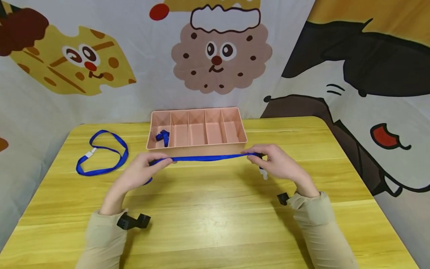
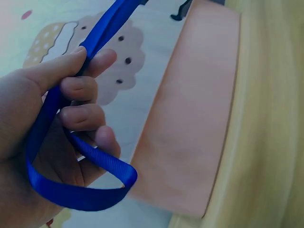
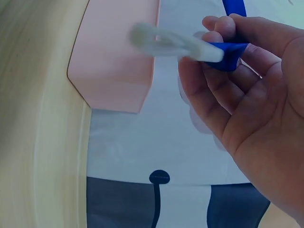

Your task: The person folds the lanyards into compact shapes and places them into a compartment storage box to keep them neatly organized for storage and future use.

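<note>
A blue lanyard [image 1: 206, 158] is stretched sideways above the table, just in front of a pink divided box [image 1: 198, 150]. My left hand [image 1: 142, 170] pinches one end between thumb and forefinger; in the left wrist view a loop of the strap [image 2: 78, 198] hangs across the palm. At the other end my right hand [image 1: 277, 162] pinches the strap. A white plastic clip [image 3: 175, 45] dangles from that end, blurred in the right wrist view. Another blue lanyard [image 1: 163, 137] lies folded in the box's leftmost compartment.
A third blue lanyard [image 1: 102, 171] with a white buckle [image 1: 90, 153] lies in an open loop on the left of the wooden table [image 1: 208, 224]. Behind the table hangs a cloth with cartoon prints [image 1: 221, 56]. The box stands near the table's back edge.
</note>
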`<state>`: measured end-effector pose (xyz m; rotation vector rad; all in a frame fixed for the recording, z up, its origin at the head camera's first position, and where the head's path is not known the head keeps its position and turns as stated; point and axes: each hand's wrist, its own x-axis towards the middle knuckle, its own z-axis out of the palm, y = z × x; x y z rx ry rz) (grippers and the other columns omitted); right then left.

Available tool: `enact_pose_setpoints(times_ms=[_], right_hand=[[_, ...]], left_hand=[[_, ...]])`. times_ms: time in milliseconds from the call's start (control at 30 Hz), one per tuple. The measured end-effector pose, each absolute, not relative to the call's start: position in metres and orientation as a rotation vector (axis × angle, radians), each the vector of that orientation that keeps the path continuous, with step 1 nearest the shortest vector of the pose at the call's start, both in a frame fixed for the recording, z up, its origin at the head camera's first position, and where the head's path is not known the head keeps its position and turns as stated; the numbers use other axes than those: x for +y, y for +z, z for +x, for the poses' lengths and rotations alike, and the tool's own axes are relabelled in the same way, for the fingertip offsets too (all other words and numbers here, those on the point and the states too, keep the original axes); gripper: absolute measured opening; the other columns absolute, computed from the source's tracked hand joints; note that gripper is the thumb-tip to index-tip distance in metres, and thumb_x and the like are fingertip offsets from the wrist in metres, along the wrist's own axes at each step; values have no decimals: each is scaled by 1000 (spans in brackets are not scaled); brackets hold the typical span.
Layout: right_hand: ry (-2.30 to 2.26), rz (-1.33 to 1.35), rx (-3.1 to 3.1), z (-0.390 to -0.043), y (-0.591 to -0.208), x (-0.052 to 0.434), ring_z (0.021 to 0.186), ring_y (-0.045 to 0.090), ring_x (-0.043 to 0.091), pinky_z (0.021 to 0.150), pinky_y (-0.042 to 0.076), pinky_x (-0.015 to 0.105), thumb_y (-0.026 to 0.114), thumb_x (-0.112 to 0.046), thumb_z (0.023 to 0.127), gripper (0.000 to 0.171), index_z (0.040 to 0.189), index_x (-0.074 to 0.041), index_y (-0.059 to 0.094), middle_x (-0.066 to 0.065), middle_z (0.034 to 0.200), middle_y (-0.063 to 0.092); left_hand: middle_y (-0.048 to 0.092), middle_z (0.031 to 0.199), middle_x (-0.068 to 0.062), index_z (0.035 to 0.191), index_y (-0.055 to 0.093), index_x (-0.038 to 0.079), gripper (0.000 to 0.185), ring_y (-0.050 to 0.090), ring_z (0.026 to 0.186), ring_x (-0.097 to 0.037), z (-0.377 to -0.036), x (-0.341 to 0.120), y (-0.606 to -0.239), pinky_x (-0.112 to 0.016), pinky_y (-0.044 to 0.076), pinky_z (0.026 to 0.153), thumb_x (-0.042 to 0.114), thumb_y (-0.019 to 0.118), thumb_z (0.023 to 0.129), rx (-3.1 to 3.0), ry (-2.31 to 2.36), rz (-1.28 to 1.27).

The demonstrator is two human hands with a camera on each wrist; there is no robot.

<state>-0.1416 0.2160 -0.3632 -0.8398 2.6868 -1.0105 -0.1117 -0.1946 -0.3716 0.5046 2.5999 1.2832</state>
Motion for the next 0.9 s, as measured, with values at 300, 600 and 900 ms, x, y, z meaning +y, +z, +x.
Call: enact_pose_setpoints(times_ms=[300, 600, 900], right_hand=[[-1068, -694, 2805, -143, -359, 219, 82, 60, 18, 63, 46, 24, 59, -15, 108, 25, 127, -6, 74, 8, 99, 76], [-1165, -649, 2885, -131, -347, 212, 67, 47, 11, 62, 40, 25, 56, -14, 109, 22, 112, -5, 76, 6, 81, 61], [-1389, -675, 2766, -117, -330, 199, 71, 50, 11, 63, 42, 25, 57, -10, 108, 18, 102, -4, 73, 4, 82, 57]], left_hand=[[55, 81, -3, 122, 76, 7, 29, 43, 56, -6, -113, -211, -370, -26, 41, 52, 25, 56, 111, 2629, 1246, 483], [66, 84, -13, 101, 71, 1, 26, 52, 63, -11, -121, -204, -385, -23, 38, 52, 18, 55, 111, 2505, 1229, 555], [75, 99, -18, 119, 70, -4, 24, 64, 80, -13, -124, -197, -399, -25, 53, 68, 10, 53, 110, 2368, 1234, 650]])
